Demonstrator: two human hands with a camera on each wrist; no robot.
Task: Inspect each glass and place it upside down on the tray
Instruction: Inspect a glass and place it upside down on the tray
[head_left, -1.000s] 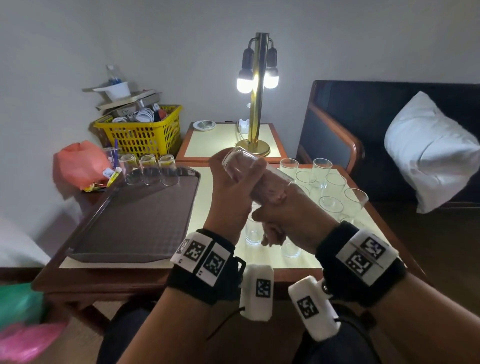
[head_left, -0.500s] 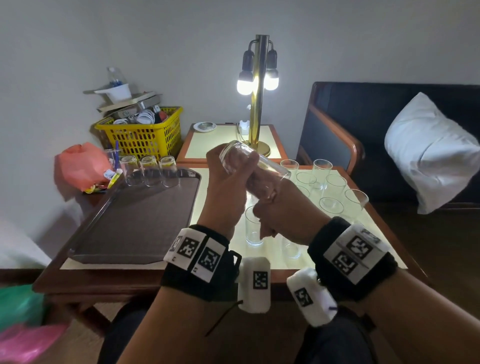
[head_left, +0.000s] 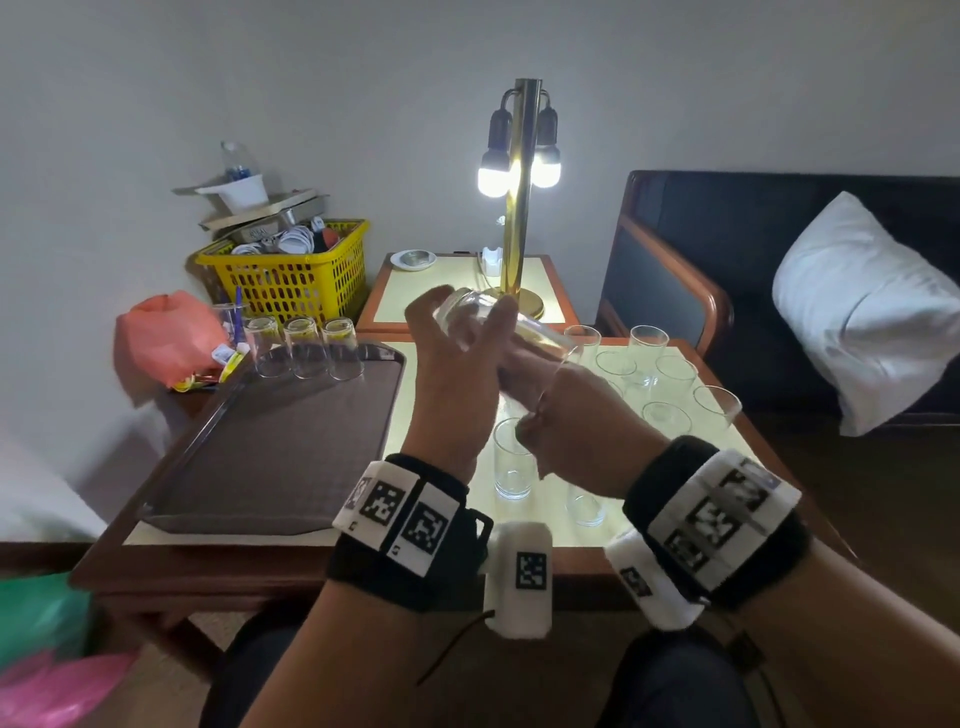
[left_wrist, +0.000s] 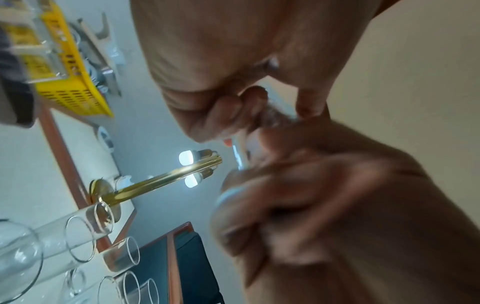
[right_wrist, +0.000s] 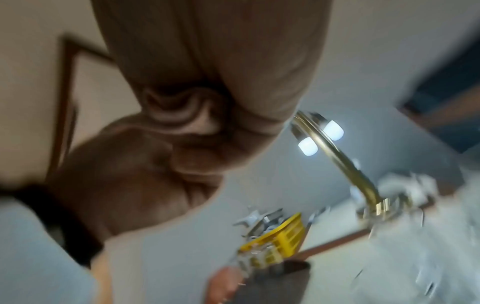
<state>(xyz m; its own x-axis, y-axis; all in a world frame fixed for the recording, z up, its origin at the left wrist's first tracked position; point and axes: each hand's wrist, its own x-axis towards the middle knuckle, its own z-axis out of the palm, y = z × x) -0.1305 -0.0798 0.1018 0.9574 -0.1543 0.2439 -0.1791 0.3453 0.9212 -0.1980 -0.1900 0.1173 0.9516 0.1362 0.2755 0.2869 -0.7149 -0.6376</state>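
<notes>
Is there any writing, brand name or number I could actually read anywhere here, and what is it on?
None can be read.
Wristband tags: black-and-white square code patterns, not words.
Metal container on top of the yellow basket: embossed lettering, too small and blurred to read.
Small packets beside the tray: print too small to read.
Water bottle: label unreadable.

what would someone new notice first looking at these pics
First, the two hands in the middle: the left hand and right hand hold a clear glass tilted on its side above the table. Behind it a brass lamp with two lit bulbs glows on the side table. To the left, three glasses stand upside down along the far edge of the brown tray.
</notes>
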